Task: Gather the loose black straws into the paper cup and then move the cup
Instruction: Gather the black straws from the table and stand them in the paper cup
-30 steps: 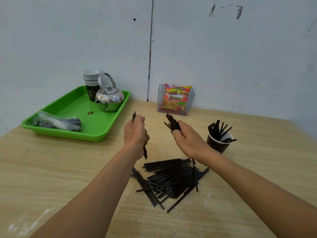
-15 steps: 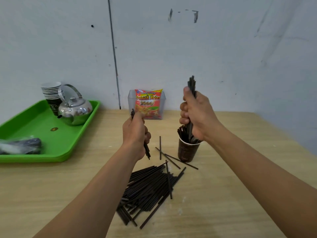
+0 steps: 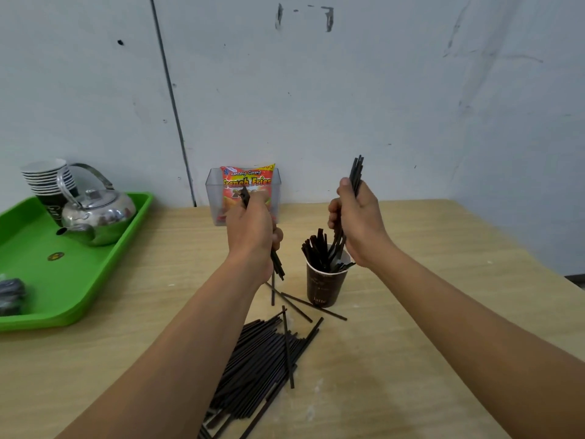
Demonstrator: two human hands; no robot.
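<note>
A dark brown paper cup (image 3: 323, 286) stands mid-table with several black straws sticking out of it. My right hand (image 3: 359, 221) is just above and to the right of the cup, closed around an upright bundle of black straws (image 3: 356, 174) whose lower ends reach into the cup. To the left of the cup, my left hand (image 3: 251, 229) grips a few black straws; their ends show above and below the fist. A pile of loose black straws (image 3: 253, 372) lies on the table in front of the cup, between my forearms.
A green tray (image 3: 79, 299) at the left carries a steel kettle (image 3: 98, 213), a stack of paper cups (image 3: 47, 182) and a wrapped packet (image 3: 11, 296). A clear box with a French fries packet (image 3: 248, 188) stands by the wall. The table's right edge is near.
My right hand has lowered slightly, so the bundle's ends sit deeper in the cup. My left hand stays raised with its straws. The view has shifted slightly.
</note>
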